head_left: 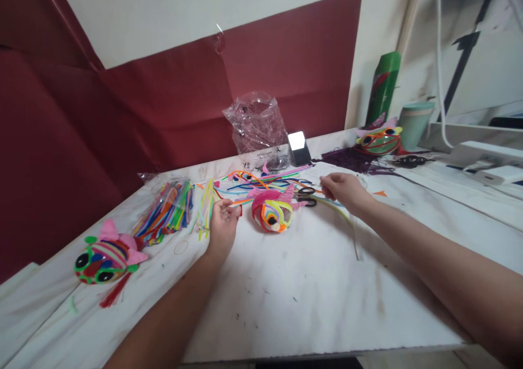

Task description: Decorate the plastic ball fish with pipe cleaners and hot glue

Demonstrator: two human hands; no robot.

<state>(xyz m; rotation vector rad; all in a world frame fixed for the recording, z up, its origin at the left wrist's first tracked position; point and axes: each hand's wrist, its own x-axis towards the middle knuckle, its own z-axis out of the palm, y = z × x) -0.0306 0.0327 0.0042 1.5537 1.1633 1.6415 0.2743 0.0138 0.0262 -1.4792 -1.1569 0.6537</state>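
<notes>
My left hand (223, 223) rests on the white table (294, 282), fingers curled, pinching a red pipe cleaner end just left of a half-made pipe-cleaner ball (272, 210) in pink, yellow and red. My right hand (342, 190) is closed in a pinch on a thin green pipe cleaner (339, 209) that trails toward me. Black-handled scissors (306, 195) lie between the ball and my right hand. Loose coloured pipe cleaners (261, 182) are scattered behind the ball.
A bag of pipe cleaners (165, 211) and a finished fish figure (105, 257) lie at left. A clear plastic bag (255, 121), a small box (298, 147), another fish figure (379, 139), a green can (384, 85) and a cup (413, 122) stand at the back.
</notes>
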